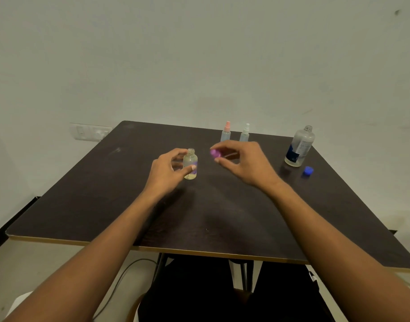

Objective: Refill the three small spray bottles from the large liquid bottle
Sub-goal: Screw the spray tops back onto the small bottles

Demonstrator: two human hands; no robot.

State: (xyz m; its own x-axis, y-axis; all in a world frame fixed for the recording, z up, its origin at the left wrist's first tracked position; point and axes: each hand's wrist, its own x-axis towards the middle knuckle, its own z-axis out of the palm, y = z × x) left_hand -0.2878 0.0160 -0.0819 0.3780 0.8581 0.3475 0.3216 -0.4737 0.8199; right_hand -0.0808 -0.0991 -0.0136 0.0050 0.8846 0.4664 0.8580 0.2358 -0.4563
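Observation:
A small clear bottle [190,164] with its neck uncapped stands upright on the dark table [106,194]. My left hand [169,170] curls around it, thumb on its front. My right hand [243,162] holds a purple spray cap [215,153] with its thin tube, just right of the bottle and above the table. Two more small spray bottles stand at the back, one with a pink top [226,132] and one with a white top [245,133]. The large clear liquid bottle [299,146] stands uncapped at the right, its blue cap [308,170] lying beside it.
A pale wall lies close behind the table, with a switch plate [90,132] at the left. A cable [120,282] runs on the floor under the table's front edge. My dark-clothed legs show below the table.

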